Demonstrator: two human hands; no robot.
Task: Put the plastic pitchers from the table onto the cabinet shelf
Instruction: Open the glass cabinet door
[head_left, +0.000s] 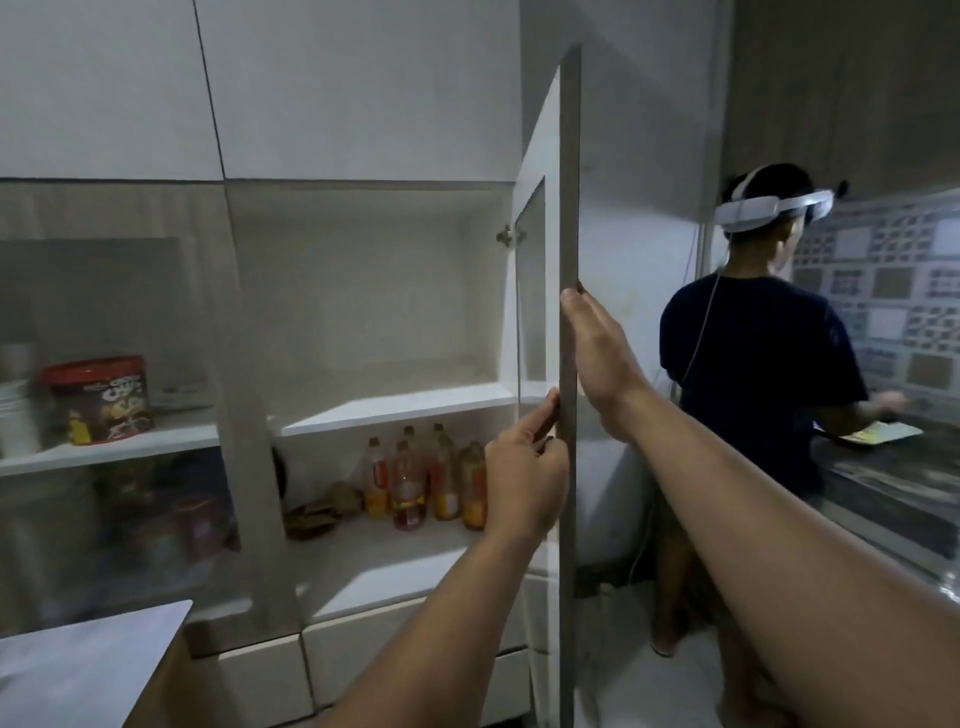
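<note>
The white cabinet's door (569, 208) stands swung out, seen edge-on, with a glass pane. My left hand (524, 475) grips the door's edge low down. My right hand (597, 348) rests higher on the same edge, fingers laid along it. Behind the door, the cabinet's upper shelf (395, 408) shows bare. No plastic pitcher is in view. A corner of the table (93, 660) shows at the bottom left.
Several sauce bottles (426, 480) and a brown packet stand on the lower shelf. A red snack tub (101, 397) sits behind the shut glass door at left. Another person (753, 364) with a white headset stands at the counter (883, 483) on the right.
</note>
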